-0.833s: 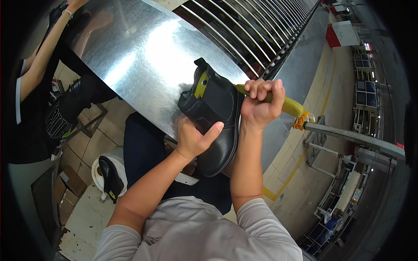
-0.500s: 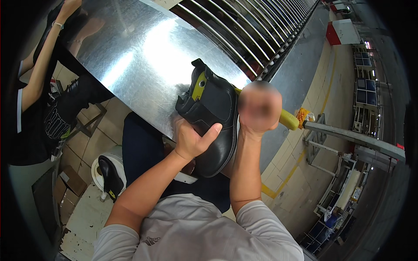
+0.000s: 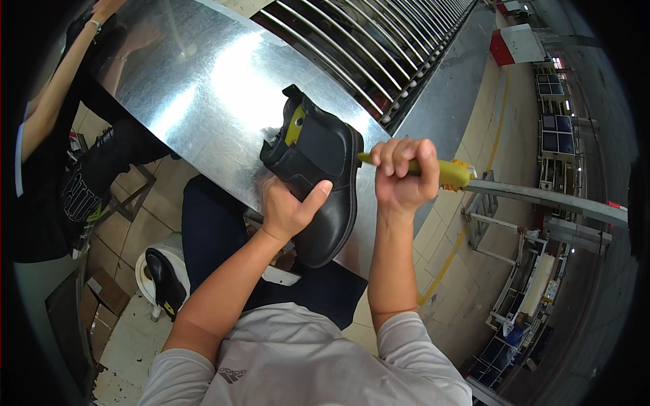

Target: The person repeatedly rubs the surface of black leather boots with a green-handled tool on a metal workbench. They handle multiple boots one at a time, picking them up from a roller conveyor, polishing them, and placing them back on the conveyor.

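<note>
A black leather ankle boot (image 3: 323, 145) is tilted over the near edge of the metal table, its toe toward me. The elastic side panel faces up, and a yellow-green lining shows at the opening. My left hand (image 3: 291, 206) is closed round the front of the boot, thumb on its upper. To the right, my right hand (image 3: 407, 174) is wrapped round a yellow-green stick-like tool (image 3: 455, 174). Its narrow end points left at the sole edge near the heel; whether they touch I cannot tell. The tool's exact kind is not clear.
A shiny metal table (image 3: 196, 128) lies ahead, with a roller conveyor (image 3: 379, 51) beyond. Another black boot (image 3: 164, 281) rests on a round white container at lower left. A co-worker's arm (image 3: 64, 88) reaches in at far left. A metal rail (image 3: 542, 197) stands at right.
The boot and my left hand have shifted slightly left in the picture. My right hand has moved a little apart from the boot, so the tool's narrow end now shows.
</note>
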The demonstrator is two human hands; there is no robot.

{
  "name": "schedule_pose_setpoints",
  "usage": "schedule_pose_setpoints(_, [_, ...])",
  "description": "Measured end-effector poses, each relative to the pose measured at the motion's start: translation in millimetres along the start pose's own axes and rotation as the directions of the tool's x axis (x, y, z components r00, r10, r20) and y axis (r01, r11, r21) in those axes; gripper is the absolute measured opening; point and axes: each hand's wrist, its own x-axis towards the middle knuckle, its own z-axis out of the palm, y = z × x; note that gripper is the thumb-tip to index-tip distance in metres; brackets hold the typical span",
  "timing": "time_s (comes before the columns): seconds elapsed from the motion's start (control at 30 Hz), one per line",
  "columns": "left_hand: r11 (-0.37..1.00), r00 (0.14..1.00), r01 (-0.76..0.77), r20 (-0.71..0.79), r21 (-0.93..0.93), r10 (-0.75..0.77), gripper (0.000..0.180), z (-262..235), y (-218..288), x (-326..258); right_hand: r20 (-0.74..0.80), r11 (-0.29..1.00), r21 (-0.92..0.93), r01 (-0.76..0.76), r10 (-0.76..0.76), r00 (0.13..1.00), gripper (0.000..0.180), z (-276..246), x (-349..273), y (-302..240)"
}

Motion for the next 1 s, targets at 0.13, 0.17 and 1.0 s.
schedule_pose_setpoints(0.13, [1.000,1.000,-0.005,-0.023,-0.011,0.004,0.028,3,-1,4,-0.068,0.998,0.041,0.050,-0.047,0.997,0.036,-2,24,8])
schedule_pose_setpoints(0.17, [1.000,1.000,-0.008,-0.009,-0.001,0.008,0.027,2,0,4,-0.078,0.998,0.043,0.036,-0.032,0.996,0.036,-2,27,11])
schedule_pose_setpoints(1.0, [0.994,1.000,-0.022,0.010,0.110,0.021,0.029,6,-2,2,-0.369,0.985,-0.156,-0.076,0.013,0.929,0.027,6,65,34])
